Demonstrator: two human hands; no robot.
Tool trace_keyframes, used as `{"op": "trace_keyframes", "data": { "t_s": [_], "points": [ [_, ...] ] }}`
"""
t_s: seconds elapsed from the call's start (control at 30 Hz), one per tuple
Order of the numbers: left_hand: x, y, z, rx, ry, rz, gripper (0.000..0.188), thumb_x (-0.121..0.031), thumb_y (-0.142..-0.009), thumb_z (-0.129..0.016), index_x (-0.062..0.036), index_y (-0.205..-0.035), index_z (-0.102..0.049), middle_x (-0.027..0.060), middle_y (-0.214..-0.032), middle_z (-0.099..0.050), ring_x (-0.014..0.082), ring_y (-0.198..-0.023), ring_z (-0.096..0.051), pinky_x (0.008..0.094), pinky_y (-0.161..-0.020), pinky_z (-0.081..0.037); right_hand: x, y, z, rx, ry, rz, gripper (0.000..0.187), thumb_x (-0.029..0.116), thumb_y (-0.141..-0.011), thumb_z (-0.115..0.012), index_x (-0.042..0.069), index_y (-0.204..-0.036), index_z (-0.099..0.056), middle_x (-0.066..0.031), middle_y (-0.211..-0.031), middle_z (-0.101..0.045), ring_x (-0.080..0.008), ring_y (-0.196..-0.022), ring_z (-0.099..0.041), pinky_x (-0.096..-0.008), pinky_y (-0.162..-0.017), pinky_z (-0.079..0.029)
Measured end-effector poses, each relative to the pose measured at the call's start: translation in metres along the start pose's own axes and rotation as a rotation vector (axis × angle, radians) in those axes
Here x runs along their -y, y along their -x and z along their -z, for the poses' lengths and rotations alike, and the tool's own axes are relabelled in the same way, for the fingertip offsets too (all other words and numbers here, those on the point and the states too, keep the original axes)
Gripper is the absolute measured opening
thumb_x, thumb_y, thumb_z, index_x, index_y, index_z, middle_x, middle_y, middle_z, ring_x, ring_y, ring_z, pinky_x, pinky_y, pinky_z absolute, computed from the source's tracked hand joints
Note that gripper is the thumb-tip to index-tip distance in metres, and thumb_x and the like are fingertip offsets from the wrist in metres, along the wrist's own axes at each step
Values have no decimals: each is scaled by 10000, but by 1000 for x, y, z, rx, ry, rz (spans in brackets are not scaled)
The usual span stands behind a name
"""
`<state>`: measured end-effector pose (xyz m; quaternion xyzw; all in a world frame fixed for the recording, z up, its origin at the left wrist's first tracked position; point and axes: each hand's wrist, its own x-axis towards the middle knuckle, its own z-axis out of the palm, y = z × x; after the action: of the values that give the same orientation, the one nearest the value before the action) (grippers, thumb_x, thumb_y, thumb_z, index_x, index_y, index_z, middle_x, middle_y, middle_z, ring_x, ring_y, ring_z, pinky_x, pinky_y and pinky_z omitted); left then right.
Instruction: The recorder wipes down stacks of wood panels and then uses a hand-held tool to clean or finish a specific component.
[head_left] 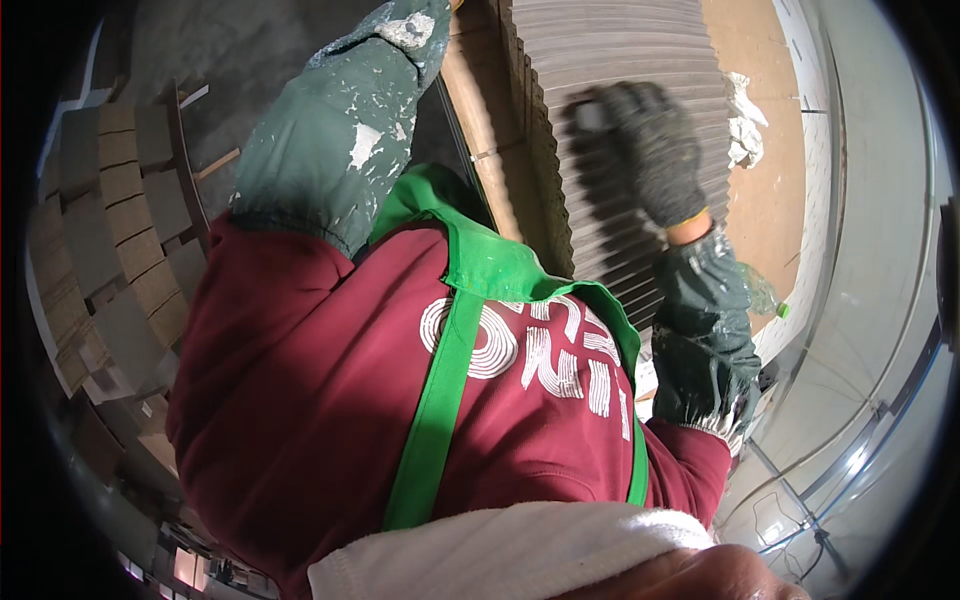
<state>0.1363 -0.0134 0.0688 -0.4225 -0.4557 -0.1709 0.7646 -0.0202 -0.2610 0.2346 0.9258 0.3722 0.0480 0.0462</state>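
Observation:
My right hand [655, 150], in a dark knitted glove with a yellow cuff edge, is over a row of ridged grey-brown strips [620, 55] packed closely side by side. Its fingers are curled and blurred. A small pale-grey thing [590, 116] shows at the fingertips, too smeared to name. The hand's shadow falls on the strips just to its left. My left arm [340, 130], in a paint-spattered green sleeve cover, stretches up past the top edge, so the left hand is outside the picture apart from a sliver of yellow cuff.
Right of the strips lies a brown board [765, 200] with a crumpled white scrap [745, 120]. A clear plastic bottle with a green cap [782, 311] lies by my right forearm. Brown and grey stacked blocks [125, 220] stand at far left. A pale curved wall [880, 200] bounds the right.

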Motion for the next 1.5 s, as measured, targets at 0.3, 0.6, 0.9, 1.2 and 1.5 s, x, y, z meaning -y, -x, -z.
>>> {"op": "trace_keyframes", "data": {
  "t_s": [0.3,0.6,0.9,1.2,1.5],
  "points": [
    [-5,5,-12,18,-139,-52,119,-171,-898,-517,-146,-783,-534,-51,-479,-515,30,-397,-451,173,-416,-372,15,-31,-13,-92,26,211,412,141,-734,-607,140,-1141,-544,-101,-1093,-573,-314,-1053,-530,-419,-872,-435],
    [3,-8,4,-58,-34,67,167,-224,-902,-514,-152,-756,-550,-50,-460,-493,45,-399,-457,199,-423,-380,-8,-22,6,-171,-180,82,410,69,-699,-613,92,-1106,-573,-128,-1078,-572,-324,-1010,-527,-430,-843,-445],
    [-150,80,29,476,1249,-37,160,-250,-853,-457,-126,-921,-532,78,-884,-537,210,-803,-563,298,-720,-452,-111,-17,-22,-178,-68,-47,339,215,-732,-667,131,-1055,-608,-96,-1022,-604,-303,-981,-550,-396,-845,-451],
    [-83,31,15,632,1872,-26,174,-234,-856,-423,-164,-975,-529,82,-915,-541,254,-840,-585,344,-723,-476,-205,5,-39,-249,-6,-246,339,108,-726,-572,153,-1059,-618,-126,-1043,-611,-326,-1012,-551,-416,-850,-451],
    [-61,29,4,782,1963,-29,161,-223,-857,-435,-161,-977,-522,90,-959,-543,259,-911,-583,375,-733,-480,-173,-19,-28,-169,32,-139,298,61,-732,-578,114,-1024,-607,-107,-1054,-596,-313,-1043,-525,-400,-884,-437]
  ]
}}
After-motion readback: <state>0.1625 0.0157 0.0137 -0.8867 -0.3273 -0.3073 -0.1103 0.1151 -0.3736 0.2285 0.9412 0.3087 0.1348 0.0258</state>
